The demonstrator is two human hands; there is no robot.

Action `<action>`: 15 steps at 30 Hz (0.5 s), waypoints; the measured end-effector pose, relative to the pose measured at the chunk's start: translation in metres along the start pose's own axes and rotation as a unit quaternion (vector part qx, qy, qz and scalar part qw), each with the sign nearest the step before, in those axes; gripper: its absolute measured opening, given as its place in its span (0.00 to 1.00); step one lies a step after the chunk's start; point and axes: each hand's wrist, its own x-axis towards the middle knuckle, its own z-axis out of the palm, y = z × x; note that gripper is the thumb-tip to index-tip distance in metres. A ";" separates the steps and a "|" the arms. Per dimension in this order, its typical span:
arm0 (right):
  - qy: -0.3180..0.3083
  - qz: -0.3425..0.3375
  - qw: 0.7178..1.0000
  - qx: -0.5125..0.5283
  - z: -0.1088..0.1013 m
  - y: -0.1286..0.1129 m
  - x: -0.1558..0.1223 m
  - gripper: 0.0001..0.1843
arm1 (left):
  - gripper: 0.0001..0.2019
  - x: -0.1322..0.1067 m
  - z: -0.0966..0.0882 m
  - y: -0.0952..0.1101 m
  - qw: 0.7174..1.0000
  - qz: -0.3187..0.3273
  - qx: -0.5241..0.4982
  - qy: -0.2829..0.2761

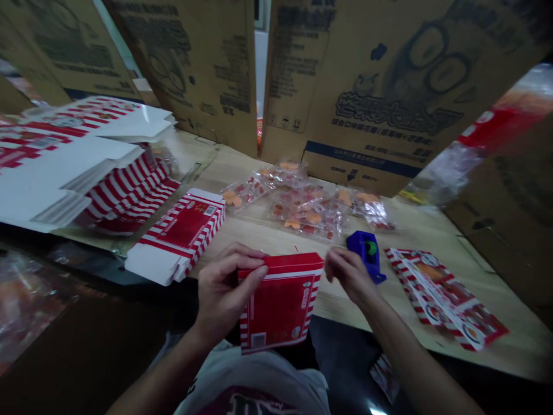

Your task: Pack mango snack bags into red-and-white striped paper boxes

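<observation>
A red box with red-and-white striped edges (280,308) stands upright at the table's front edge. My left hand (224,285) grips its upper left corner, thumb on the near face and fingers over the top. Close to the upper right corner is my right hand (348,271), its fingers curled together; whatever they pinch is hidden. Just beyond that hand sits a blue tape dispenser (362,253) with a green core.
Clear packets (306,210) with orange and red pieces lie mid-table. Flat striped cartons (64,150) are piled at left, beside a smaller stack (181,230). Two printed boxes (444,294) lie at right. Large brown cartons (389,86) line the back.
</observation>
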 end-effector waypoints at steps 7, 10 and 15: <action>0.043 0.079 0.986 0.143 0.004 0.035 -0.066 0.29 | 0.08 -0.032 0.067 -0.005 0.955 0.274 0.010 -0.113; 0.149 0.145 0.967 0.146 0.006 0.062 -0.073 0.22 | 0.18 -0.047 0.085 -0.034 0.912 0.297 0.003 -0.283; 0.169 0.211 0.947 0.175 -0.002 0.087 -0.066 0.23 | 0.22 -0.013 0.032 -0.064 0.943 0.169 0.113 -0.262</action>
